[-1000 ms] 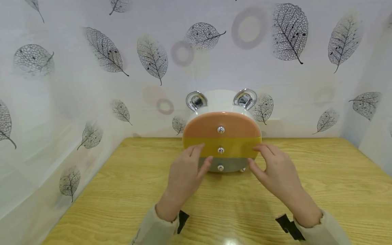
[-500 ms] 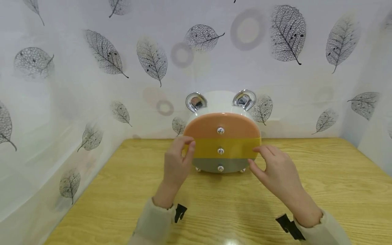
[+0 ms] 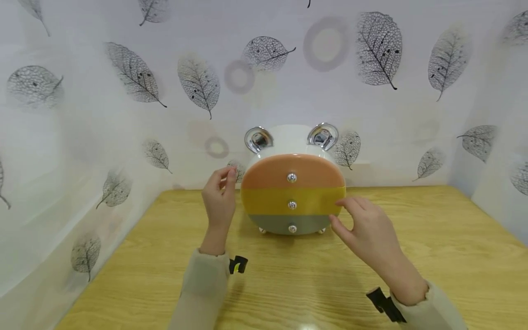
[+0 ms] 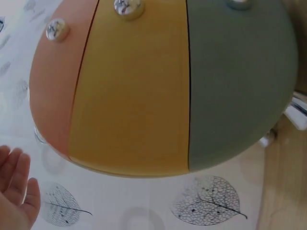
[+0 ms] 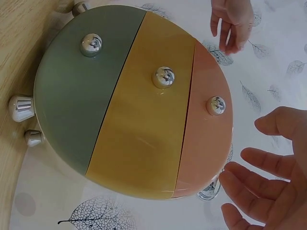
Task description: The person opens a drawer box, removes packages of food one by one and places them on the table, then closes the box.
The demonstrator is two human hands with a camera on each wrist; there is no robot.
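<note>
A small rounded drawer box [image 3: 317, 176] has an orange top front, a yellow middle front and a grey-green bottom front, each with a silver knob. Two shiny ear-like pieces rise from its white top. My left hand [image 3: 219, 201] is raised left of the box, holding nothing; in the left wrist view the fingers [image 4: 14, 172] look relaxed and extended. Near the box's right edge is my right hand [image 3: 371, 229], thumb and fingers spread apart. In the right wrist view that hand [image 5: 268, 187] holds nothing, its fingers separated. All three fronts sit flush.
The box stands on short silver feet [image 5: 21, 108] on a light wooden table [image 3: 165, 275]. Behind and on both sides hangs a white cloth [image 3: 103, 114] with leaf prints, close behind the box.
My left hand has moved left and upward, from in front of the box's lower left to beside it. The right hand keeps nearly the same place. The head view has shifted slightly.
</note>
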